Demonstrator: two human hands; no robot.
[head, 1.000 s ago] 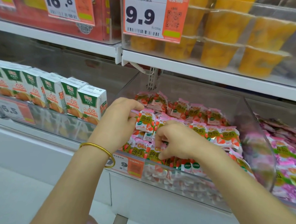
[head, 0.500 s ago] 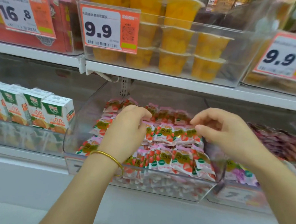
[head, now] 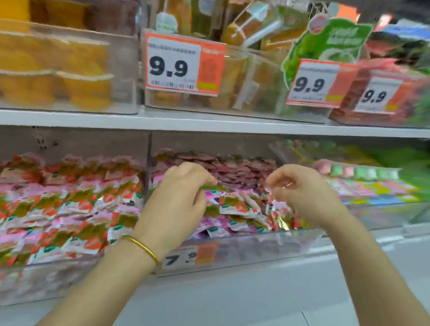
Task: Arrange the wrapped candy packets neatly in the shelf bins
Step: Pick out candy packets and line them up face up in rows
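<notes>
Shelving (head: 213, 124): white store tiers carried clear tubs in a row, blurred toward the edges.
Left bin (head: 15, 281): strawberry packets (head: 52, 209) lay in fairly even overlapping rows.
Middle bin (head: 266, 240): held the candy packets (head: 238, 207) being sorted, a ragged band running side to side across its front, with purple packets (head: 234, 171) heaped behind.
Left hand (head: 178, 204): sat over the band's left end, fingers curled down onto it; whether it pinched one I couldn't tell.
Right hand (head: 307, 197): hung just above the band's right end, fingers and thumb hooked; any grip was too blurred to judge.
Key relation: the band lay directly beneath and between both hands, the left one nearer, likely touching.
</notes>
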